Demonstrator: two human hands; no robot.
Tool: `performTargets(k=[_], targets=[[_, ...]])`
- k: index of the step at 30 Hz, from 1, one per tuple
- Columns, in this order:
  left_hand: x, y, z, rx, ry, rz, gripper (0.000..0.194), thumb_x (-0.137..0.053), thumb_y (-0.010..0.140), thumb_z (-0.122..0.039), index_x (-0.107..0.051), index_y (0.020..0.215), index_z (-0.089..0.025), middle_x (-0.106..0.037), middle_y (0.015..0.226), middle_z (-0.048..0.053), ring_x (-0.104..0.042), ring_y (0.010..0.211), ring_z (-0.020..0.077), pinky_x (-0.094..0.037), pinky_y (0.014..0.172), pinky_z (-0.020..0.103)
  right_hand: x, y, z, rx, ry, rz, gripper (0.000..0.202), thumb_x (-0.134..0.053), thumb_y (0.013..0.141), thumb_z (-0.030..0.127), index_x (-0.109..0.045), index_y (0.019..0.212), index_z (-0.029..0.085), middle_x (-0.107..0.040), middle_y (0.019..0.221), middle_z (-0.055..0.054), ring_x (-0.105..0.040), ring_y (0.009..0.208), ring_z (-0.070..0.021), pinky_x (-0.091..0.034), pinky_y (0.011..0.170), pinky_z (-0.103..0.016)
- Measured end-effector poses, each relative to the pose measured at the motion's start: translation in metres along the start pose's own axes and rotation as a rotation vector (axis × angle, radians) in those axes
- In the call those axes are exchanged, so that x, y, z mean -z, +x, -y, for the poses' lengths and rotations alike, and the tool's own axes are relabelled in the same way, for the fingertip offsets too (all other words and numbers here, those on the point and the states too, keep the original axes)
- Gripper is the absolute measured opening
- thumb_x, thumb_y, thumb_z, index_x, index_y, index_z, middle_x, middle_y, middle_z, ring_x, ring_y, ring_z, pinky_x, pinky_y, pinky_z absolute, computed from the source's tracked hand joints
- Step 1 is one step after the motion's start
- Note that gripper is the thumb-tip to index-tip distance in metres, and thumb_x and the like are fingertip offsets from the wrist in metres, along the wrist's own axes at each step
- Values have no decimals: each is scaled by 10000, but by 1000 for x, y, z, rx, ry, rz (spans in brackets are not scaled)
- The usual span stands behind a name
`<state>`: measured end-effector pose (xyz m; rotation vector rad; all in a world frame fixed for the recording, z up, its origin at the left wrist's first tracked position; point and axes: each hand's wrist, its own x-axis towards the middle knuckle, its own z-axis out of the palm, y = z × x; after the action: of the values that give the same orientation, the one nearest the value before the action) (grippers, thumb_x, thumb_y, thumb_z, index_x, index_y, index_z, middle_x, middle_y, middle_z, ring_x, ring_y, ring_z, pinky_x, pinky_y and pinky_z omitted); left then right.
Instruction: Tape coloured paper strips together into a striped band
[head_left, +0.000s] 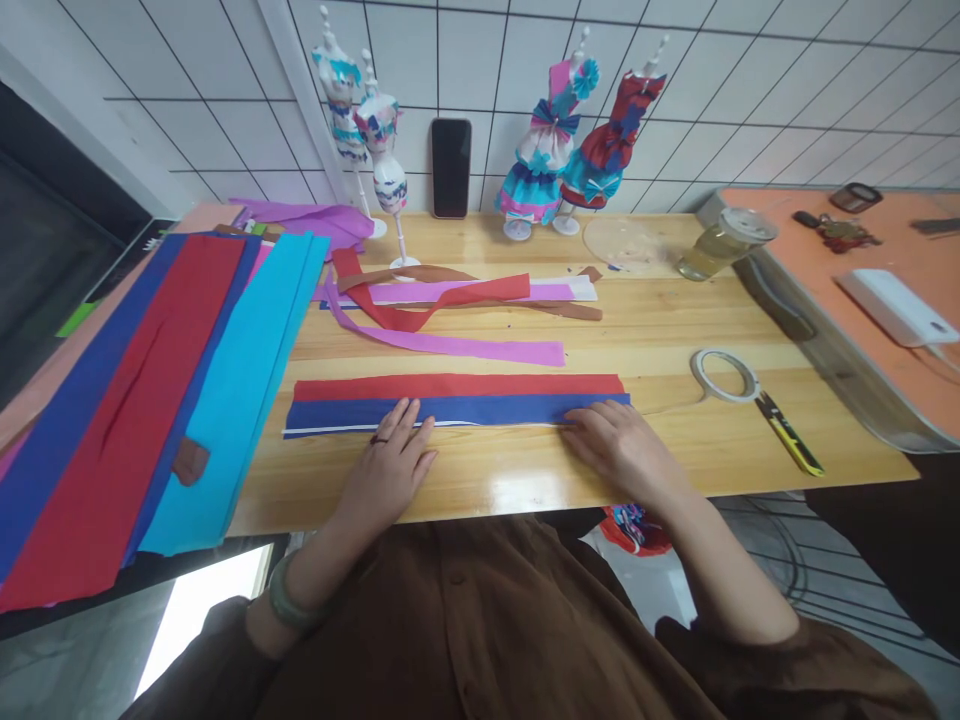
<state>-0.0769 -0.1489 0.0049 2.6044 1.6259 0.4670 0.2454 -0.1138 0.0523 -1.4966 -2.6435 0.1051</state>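
A long blue strip (510,409) lies in front of a red strip (457,385), the two overlapping, with a thin white line along part of the blue strip's near edge. My left hand (391,465) rests flat on that near edge, left of the middle, fingers stretched out and holding nothing. At the strip's right end, my right hand (622,447) has its fingers bent and close together on the blue edge; whatever is under the fingertips is hidden. To the right lie a tape roll (697,375) and a yellow and black cutter (791,435).
Purple, red and brown strips (487,347) lie behind. Wide sheets (247,370) cover the table's left side. Small dress forms (390,190), dressed forms (547,150) and a phone (451,168) stand by the wall. A lidded cup (709,250) stands at the right.
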Motion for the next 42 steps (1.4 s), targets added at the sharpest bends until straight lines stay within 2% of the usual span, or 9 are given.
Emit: performTargets(k=[8, 13, 18, 21, 24, 30, 35, 39, 42], targets=[[-1, 0, 1, -18, 19, 4, 405, -391, 898, -304, -506, 1242, -124, -368, 1404, 162, -250, 1345, 275, -325, 1056, 456, 1, 2, 5, 31, -80, 23, 318, -355, 928, 260, -654, 878, 161, -620, 847, -100, -509, 828, -213, -349, 743, -338], [0, 0, 1, -21, 39, 6, 406, -389, 900, -301, -512, 1236, -109, -377, 1396, 171, -250, 1344, 273, -323, 1060, 442, 4, 0, 4, 57, -12, -65, 220, -399, 906, 230, -597, 869, 142, -632, 917, -111, -534, 850, -206, -353, 745, -331], [1, 1, 0, -24, 48, 7, 407, -385, 903, -304, -514, 1234, -106, -386, 1390, 173, -265, 1338, 276, -326, 1056, 447, 3, -4, 0, 26, 31, -96, 173, -378, 905, 190, -535, 838, 156, -639, 747, -73, -552, 702, -184, -364, 723, -329], [1, 1, 0, -21, 49, 7, 409, -386, 902, -305, -515, 1235, -106, -389, 1388, 170, -272, 1335, 279, -324, 1055, 449, 2, -4, -3, 5, 106, -95, 144, -391, 905, 226, -520, 911, 160, -660, 829, -80, -581, 734, -191, -381, 724, -330], [0, 0, 0, -16, 43, 7, 409, -392, 899, -303, -515, 1237, -107, -395, 1385, 166, -278, 1332, 279, -322, 1058, 447, 6, -3, -9, -27, 150, -6, 194, -375, 917, 295, -521, 967, 177, -668, 881, -75, -603, 753, -196, -395, 721, -335], [-2, 0, 1, -22, 29, -7, 408, -396, 897, -303, -507, 1244, -120, -385, 1394, 158, -279, 1331, 278, -328, 1054, 456, 21, 3, -28, 7, 147, 174, 354, -315, 928, 401, -603, 850, 210, -665, 719, -50, -600, 669, -185, -392, 669, -318], [-1, 0, 1, -21, 41, 0, 409, -393, 900, -304, -512, 1237, -105, -384, 1392, 168, -273, 1333, 280, -328, 1054, 448, 31, 7, -39, -187, 291, 318, 513, -278, 899, 540, -578, 650, 207, -628, 603, -34, -551, 546, -151, -381, 564, -279], [1, 1, -1, -15, 45, 8, 413, -391, 902, -304, -514, 1238, -99, -387, 1389, 171, -278, 1331, 278, -324, 1058, 440, 40, 13, -43, -327, 442, 487, 555, -309, 860, 604, -622, 648, 199, -666, 643, -47, -596, 605, -170, -427, 632, -284], [1, 1, -1, -10, 45, 4, 408, -390, 902, -301, -519, 1234, -102, -395, 1384, 168, -286, 1328, 277, -326, 1058, 441, 49, 19, -52, -391, 435, 575, 536, -351, 835, 618, -642, 668, 201, -674, 643, -43, -614, 632, -185, -434, 652, -287]])
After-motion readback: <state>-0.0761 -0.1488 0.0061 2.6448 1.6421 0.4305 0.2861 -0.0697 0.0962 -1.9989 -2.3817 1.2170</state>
